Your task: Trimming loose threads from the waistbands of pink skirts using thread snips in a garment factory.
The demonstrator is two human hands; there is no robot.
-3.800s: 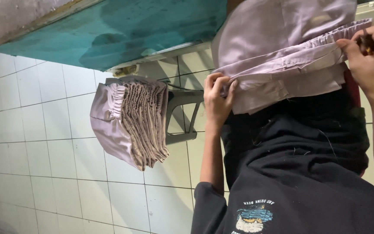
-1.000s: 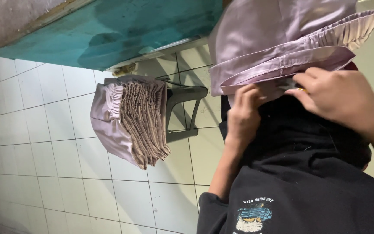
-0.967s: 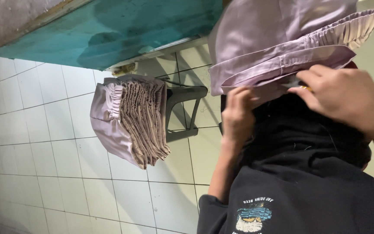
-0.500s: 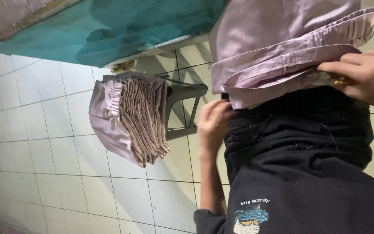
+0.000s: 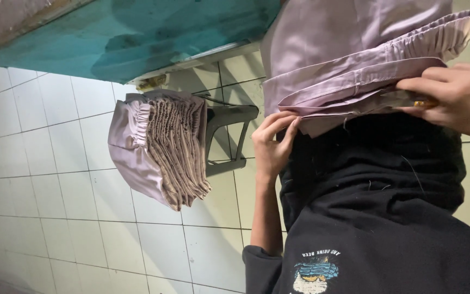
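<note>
Both hands pinch the lilac garment (image 5: 354, 71) at upper right: left hand (image 5: 272, 142), right hand (image 5: 452, 98). Folded pile (image 5: 161, 147) is done; this one isn't.

A pale lilac garment (image 5: 349, 60) with a gathered elastic waistband lies draped over the lap — edges folded, layered.

A single head-worn camera looks steeply down, rolled sideways, close over the wearer's dark-clothed lap (image 5: 387, 218), taking in the white tiled floor (image 5: 55, 218) beyond.
</note>
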